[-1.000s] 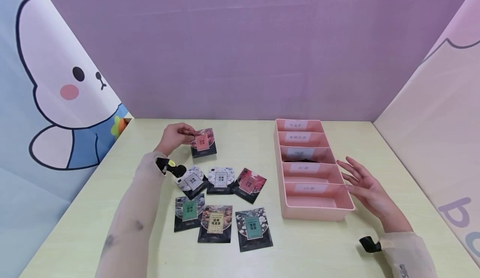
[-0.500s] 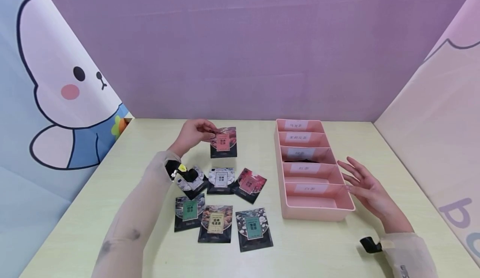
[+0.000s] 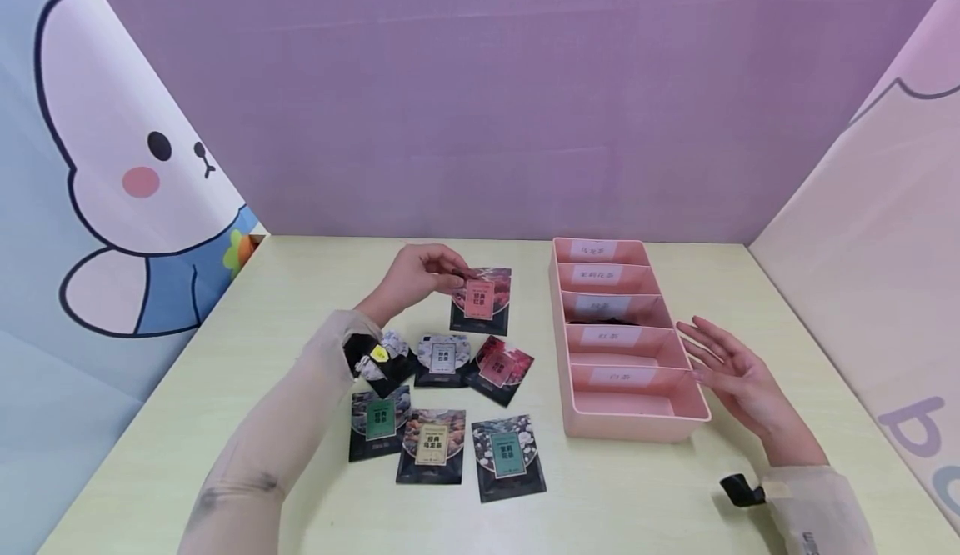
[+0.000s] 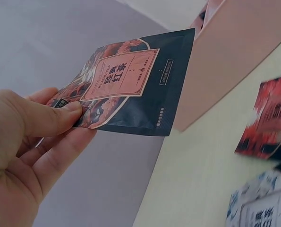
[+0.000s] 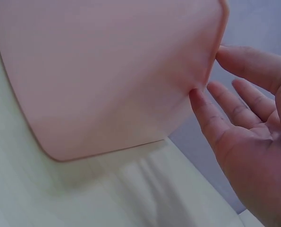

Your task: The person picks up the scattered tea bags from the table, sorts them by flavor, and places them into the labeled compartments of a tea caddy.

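My left hand [image 3: 418, 278] pinches a red-labelled tea sachet [image 3: 482, 300] by its upper left corner, thumb on the printed face. In the left wrist view the tea sachet [image 4: 131, 85] hangs out past the fingertips, its dark lower end away from the hand. On the table right of it stands a pink divided box [image 3: 630, 427], its compartments labelled. At the box's right side rests my right hand [image 3: 738, 384]. The right wrist view has its thumb and forefinger touching the edge of the pink box [image 5: 107, 71], fingers fairly straight.
Below the left hand lie a second red sachet [image 3: 500, 370], a white-labelled sachet [image 3: 441, 362], a green-labelled one [image 3: 379, 423], a yellow-labelled one [image 3: 431, 447] and a jasmine-patterned one [image 3: 508, 458]. Another white sachet [image 3: 393, 376] is partly covered by the left wrist camera. Something dark lies in the box's middle compartment [image 3: 602, 320].
My left hand has carried the red-labelled tea sachet rightward, from left of the white sachets to above them, nearer the box. The right hand and the box have stayed in place.
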The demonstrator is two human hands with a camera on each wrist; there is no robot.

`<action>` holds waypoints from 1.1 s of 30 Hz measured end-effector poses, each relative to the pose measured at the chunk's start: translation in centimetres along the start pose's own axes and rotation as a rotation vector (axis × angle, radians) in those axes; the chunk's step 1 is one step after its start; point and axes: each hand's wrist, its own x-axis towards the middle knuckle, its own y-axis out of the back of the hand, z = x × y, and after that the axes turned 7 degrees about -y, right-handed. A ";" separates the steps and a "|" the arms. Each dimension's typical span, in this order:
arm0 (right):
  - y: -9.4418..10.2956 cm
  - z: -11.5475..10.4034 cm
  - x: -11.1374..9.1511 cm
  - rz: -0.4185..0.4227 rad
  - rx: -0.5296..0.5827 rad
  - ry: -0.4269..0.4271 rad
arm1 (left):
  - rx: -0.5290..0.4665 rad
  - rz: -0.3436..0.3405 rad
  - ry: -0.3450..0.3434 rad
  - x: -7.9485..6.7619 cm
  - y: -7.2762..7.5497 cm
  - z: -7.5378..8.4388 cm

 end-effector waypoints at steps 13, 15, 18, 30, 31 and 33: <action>-0.4 -0.4 -0.2 0.041 -0.078 -0.064 | 0.002 -0.072 -0.087 -0.7 -2.7 1.9; -0.4 -0.4 -0.2 0.043 -0.078 -0.065 | 0.000 -0.074 -0.096 -0.7 -2.9 2.2; -0.4 -0.4 -0.2 0.047 -0.081 -0.067 | -0.009 -0.068 -0.109 -0.6 -3.2 2.6; -0.5 -0.8 -0.3 0.105 -0.170 -0.114 | -0.002 -0.063 -0.199 -0.8 -4.9 4.7; -0.5 -0.8 -0.4 0.113 -0.179 -0.119 | -0.006 -0.060 -0.199 -0.7 -5.1 4.8; -0.6 -0.8 -0.4 0.127 -0.193 -0.132 | -0.012 -0.060 -0.205 -0.7 -5.4 5.0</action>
